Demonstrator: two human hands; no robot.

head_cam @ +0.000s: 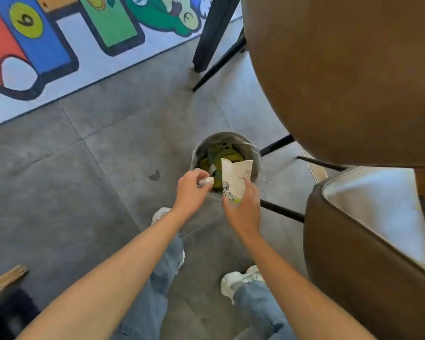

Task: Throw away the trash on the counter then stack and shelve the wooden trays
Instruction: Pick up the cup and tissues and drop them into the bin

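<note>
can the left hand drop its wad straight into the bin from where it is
Probably yes. The left hand holds the crumpled wad at the near rim of the open bin, with nothing between them; the paper cup sits further right.

A grey tiled floor (88, 168) is seen from above, with a small dark stain (154, 175) on it. A brightly coloured rug (59, 45) with numbered shapes is laid across the upper left. Brown upholstered chairs (341, 69) on black legs (214, 33) are placed at the right. A white cushion (378, 204) is set on the nearer chair's seat. A wooden edge (6, 278) is seen at lower left.
</note>
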